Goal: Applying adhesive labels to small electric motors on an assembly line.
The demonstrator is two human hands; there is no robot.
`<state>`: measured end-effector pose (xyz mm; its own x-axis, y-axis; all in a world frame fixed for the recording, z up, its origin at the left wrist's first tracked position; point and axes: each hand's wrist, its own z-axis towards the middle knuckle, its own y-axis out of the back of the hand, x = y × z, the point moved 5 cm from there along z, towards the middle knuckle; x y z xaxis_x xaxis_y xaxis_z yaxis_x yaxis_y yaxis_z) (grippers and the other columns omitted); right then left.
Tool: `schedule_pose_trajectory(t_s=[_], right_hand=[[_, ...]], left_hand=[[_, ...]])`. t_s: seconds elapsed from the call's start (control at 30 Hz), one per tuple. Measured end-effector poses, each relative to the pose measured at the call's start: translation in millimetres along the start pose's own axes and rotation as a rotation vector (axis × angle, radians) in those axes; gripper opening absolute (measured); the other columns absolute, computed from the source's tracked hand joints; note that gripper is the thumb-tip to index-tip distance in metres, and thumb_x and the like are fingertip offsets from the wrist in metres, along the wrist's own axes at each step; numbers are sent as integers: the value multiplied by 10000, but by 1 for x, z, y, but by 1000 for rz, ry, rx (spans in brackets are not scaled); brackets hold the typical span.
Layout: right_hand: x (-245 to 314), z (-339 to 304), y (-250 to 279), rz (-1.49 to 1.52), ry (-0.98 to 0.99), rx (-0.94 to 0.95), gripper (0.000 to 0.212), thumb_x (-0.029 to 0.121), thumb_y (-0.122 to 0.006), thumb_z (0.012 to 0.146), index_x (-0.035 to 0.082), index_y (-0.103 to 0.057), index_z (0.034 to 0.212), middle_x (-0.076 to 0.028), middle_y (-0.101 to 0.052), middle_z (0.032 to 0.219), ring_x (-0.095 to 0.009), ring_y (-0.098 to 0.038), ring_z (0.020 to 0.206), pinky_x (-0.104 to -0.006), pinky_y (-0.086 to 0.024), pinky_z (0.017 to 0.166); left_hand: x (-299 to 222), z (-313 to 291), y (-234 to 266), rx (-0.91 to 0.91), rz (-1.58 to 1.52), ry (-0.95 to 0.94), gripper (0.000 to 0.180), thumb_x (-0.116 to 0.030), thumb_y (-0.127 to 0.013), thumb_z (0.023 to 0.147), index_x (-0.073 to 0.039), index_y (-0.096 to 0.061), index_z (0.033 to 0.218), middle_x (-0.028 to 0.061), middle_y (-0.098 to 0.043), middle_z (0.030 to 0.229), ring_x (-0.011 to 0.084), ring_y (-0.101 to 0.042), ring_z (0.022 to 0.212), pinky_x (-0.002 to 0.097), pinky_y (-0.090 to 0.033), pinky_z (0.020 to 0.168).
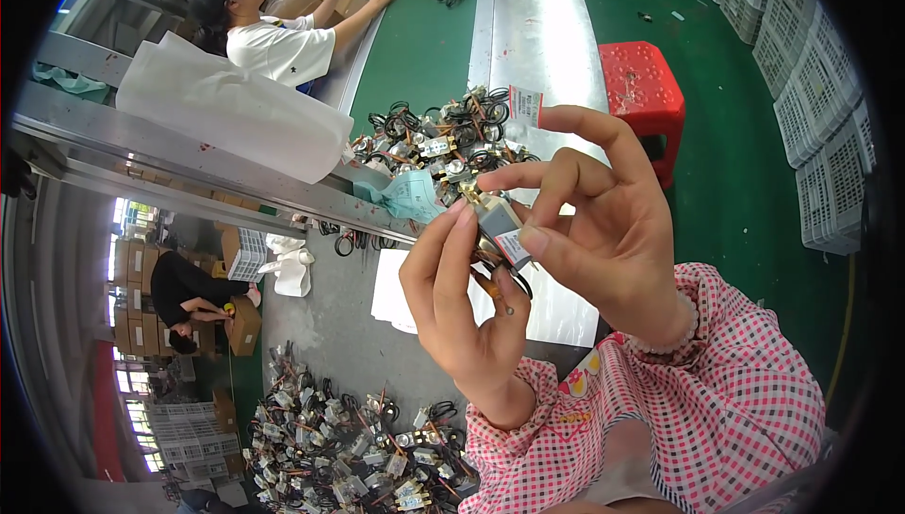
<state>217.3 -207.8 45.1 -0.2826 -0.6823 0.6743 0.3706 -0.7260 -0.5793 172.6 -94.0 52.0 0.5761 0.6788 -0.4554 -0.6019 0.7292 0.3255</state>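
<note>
Between my hands is a small grey block-shaped part [500, 222] with a brass-coloured end, a white-and-red label on its side and a black wire below. My left hand [471, 316] pinches it from the lower left, fingertips near the brass end and thumb by the wire. My right hand [603, 222] has its thumb at the label and a fingertip by the brass end. On the raised right index fingertip sits a separate white-and-red sticker [525, 105]. Behind the hands lies a pile of similar wired parts [438, 145].
Another heap of wired parts [349, 448] covers the lower bench. White sheets [556, 316] lie under my hands. A white roll [226, 104] rests along a metal rail. A red stool [641, 85] and grey crates [820, 109] stand right. One person works beside the green belt, another bends over a carton.
</note>
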Motion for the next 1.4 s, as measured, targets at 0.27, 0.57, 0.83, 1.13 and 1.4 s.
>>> schedule_pose_trajectory(t_s=[0.27, 0.57, 0.83, 1.13, 1.4], right_hand=[[-2, 1, 0, 16, -15, -15, 624, -63, -588, 747, -55, -246, 1269, -52, -547, 791, -270, -532, 1044, -348, -413, 910], [-3, 2, 1, 6, -15, -4, 618, -62, -587, 747, -59, -251, 1265, -50, -542, 786, -270, -533, 1038, -353, -407, 909], [-3, 2, 2, 5, -12, -9, 605, -57, -582, 753, -63, -253, 1261, -46, -533, 786, -275, -531, 1040, -371, -390, 923], [-4, 1, 2, 16, -18, 4, 597, -59, -583, 753, -61, -259, 1254, -45, -528, 793, -280, -527, 1046, -373, -389, 922], [-4, 1, 2, -16, -13, 8, 591, -75, -579, 750, -55, -267, 1252, -49, -527, 806, -273, -529, 1043, -356, -408, 908]], left_hand=[[1, 1, 0, 3, 15, -2, 467, 56, -571, 652, 26, -537, 1116, 185, -525, 1082, 285, -542, 937, 326, -486, 712], [0, 1, 0, 38, 36, -15, 420, 67, -513, 715, 49, -511, 1135, 190, -499, 1106, 251, -544, 938, 293, -485, 707], [0, 1, 0, 18, 17, 5, 460, 48, -573, 657, 26, -539, 1116, 184, -525, 1077, 280, -547, 925, 314, -492, 692], [0, 1, 0, 13, 27, 0, 444, 35, -580, 669, 30, -541, 1111, 184, -530, 1074, 276, -548, 921, 314, -490, 696], [-1, 1, 0, 8, 39, -20, 432, 26, -590, 671, 31, -549, 1100, 182, -539, 1055, 270, -552, 910, 312, -489, 700]])
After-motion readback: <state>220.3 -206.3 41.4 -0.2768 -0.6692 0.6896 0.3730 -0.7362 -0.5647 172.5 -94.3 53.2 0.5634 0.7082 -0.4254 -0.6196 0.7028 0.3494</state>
